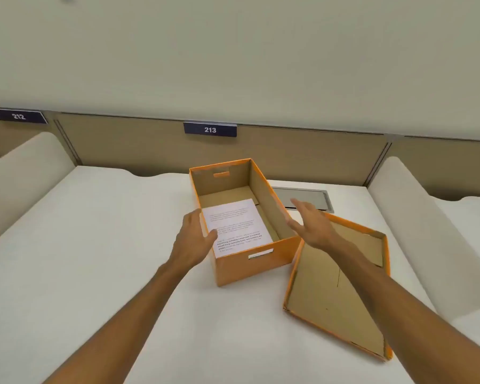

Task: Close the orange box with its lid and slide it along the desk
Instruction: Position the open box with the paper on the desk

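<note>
An orange box [257, 266] stands open in the middle of the white desk, its brown inside showing. A printed sheet of paper [237, 225] lies in it. The lid [341, 295] lies upside down on the desk to the right of the box, one corner close to the box's right side. My left hand [196, 239] is at the box's left wall, thumb over the rim, fingers apart. My right hand [311, 223] hovers flat and open above the box's right wall and the lid's far corner, holding nothing.
The white desk [94, 259] is bounded by curved cream side dividers [416, 225] left and right. A tan back panel bears the sign 213 [210, 129]. A grey cable hatch [305, 199] is set in the desk behind the box.
</note>
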